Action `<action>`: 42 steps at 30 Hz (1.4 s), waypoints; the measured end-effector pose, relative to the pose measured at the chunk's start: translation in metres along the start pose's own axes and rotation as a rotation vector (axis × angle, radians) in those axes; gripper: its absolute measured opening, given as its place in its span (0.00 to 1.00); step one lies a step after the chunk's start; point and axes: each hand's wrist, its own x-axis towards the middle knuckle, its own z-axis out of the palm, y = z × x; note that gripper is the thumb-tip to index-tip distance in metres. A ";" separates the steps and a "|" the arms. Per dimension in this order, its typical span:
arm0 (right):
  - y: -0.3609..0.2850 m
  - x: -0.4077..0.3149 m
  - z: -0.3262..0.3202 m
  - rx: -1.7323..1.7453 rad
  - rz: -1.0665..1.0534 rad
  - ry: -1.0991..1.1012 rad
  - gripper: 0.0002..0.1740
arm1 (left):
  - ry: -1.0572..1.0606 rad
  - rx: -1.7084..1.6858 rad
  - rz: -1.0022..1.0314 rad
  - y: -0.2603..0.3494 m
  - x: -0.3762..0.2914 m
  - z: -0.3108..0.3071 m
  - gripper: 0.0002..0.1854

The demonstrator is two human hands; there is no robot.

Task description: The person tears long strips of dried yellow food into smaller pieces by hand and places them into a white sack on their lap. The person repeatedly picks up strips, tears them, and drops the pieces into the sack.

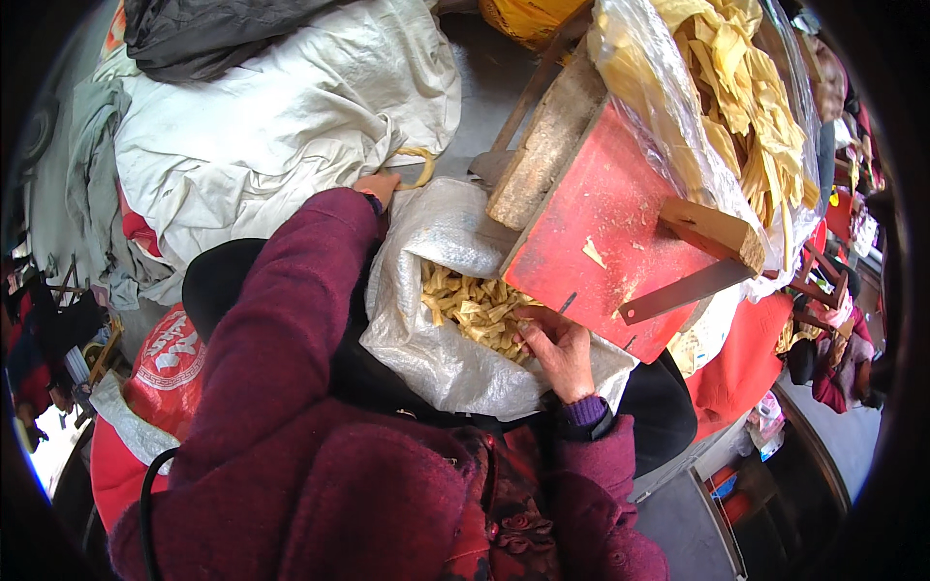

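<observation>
My left hand point(379, 186) is stretched forward with its fingers closed on the end of a curved, pale yellow twisted strand point(426, 168), beside a white cloth point(276, 123). My right hand point(561, 350) is over the mouth of a white woven sack point(450, 225) on my lap, thumb and finger close together; whether they pinch something cannot be made out. Inside the sack lie many short yellow knotted pieces point(479, 305). Right of it a red board point(581, 218) overhangs the sack's edge, with a metal blade point(686, 292) fixed to a wooden block point(716, 231).
A clear plastic bag of yellow dried strips point(755, 102) lies at the board's far right. Black cloth point(211, 33) covers part of the white cloth. A red printed bag point(166, 359) is at my left. Other people sit at both rims of the view.
</observation>
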 end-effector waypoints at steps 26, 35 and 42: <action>-0.084 -0.078 0.031 -0.111 -0.699 -0.086 0.16 | 0.148 -1.284 0.808 0.146 -0.336 -0.306 0.15; -0.132 -0.092 0.071 0.098 -0.897 -0.178 0.17 | -0.014 -1.060 0.861 0.182 -0.388 -0.310 0.12; -0.112 -0.093 0.015 0.351 -0.607 -0.393 0.10 | 0.393 -1.373 0.633 0.078 -0.336 -0.320 0.09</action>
